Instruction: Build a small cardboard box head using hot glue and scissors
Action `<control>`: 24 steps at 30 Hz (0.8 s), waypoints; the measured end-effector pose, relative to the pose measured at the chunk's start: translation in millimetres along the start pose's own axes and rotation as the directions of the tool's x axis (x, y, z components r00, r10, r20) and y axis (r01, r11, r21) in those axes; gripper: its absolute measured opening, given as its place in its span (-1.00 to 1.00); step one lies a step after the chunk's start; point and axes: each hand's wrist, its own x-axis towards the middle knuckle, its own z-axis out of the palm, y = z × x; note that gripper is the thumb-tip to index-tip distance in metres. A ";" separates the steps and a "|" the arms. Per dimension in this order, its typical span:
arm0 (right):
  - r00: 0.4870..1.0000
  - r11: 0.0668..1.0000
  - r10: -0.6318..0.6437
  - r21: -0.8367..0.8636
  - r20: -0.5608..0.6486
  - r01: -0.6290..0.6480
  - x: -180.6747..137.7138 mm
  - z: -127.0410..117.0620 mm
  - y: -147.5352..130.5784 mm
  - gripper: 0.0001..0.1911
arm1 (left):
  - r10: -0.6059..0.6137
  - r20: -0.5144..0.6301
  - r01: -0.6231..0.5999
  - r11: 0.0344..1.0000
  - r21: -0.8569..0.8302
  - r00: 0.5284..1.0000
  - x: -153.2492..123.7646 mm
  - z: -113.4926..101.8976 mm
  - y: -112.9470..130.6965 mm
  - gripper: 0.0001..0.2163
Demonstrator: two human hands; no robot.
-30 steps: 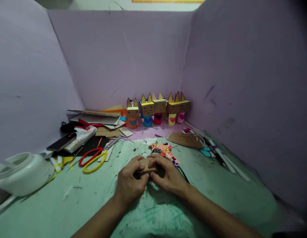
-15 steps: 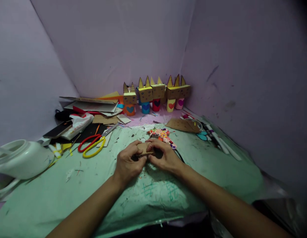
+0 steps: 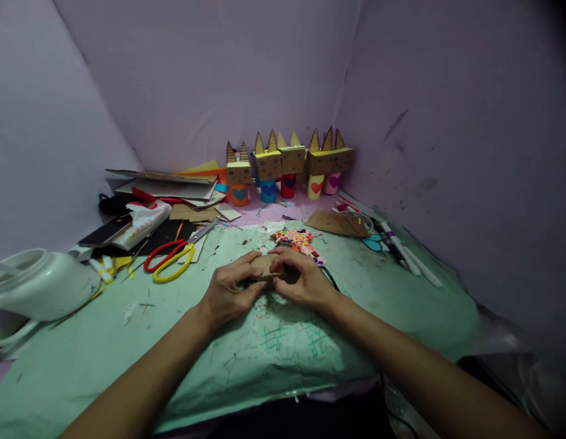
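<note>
Cardboard piece [image 3: 264, 266] | flat, brown, folded | pinched: left hand [image 3: 228, 292], right hand [image 3: 301, 281]

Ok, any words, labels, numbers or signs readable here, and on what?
No readable words or numbers.
Green scribbles on the mat: grid-like pen marks, too blurred to read.
Heart shapes, one on each of five paper figures: signs only, no text.
Cardboard piece held by left hand and right hand: no print visible.
</note>
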 end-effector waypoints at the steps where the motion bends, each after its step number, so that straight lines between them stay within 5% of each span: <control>1: 1.000 1.000 -0.004 -0.004 -0.003 0.004 -0.2 0.0 -0.3 -0.84 | 0.002 0.012 -0.002 1.000 0.004 1.000 0.0 -1.0 -0.4 -0.92; 24: 1.000 1.000 0.017 -0.011 -0.008 -0.017 -0.9 1.2 0.9 -0.84 | 0.014 -0.032 -0.015 0.999 -0.036 0.999 0.3 0.0 0.6 -0.94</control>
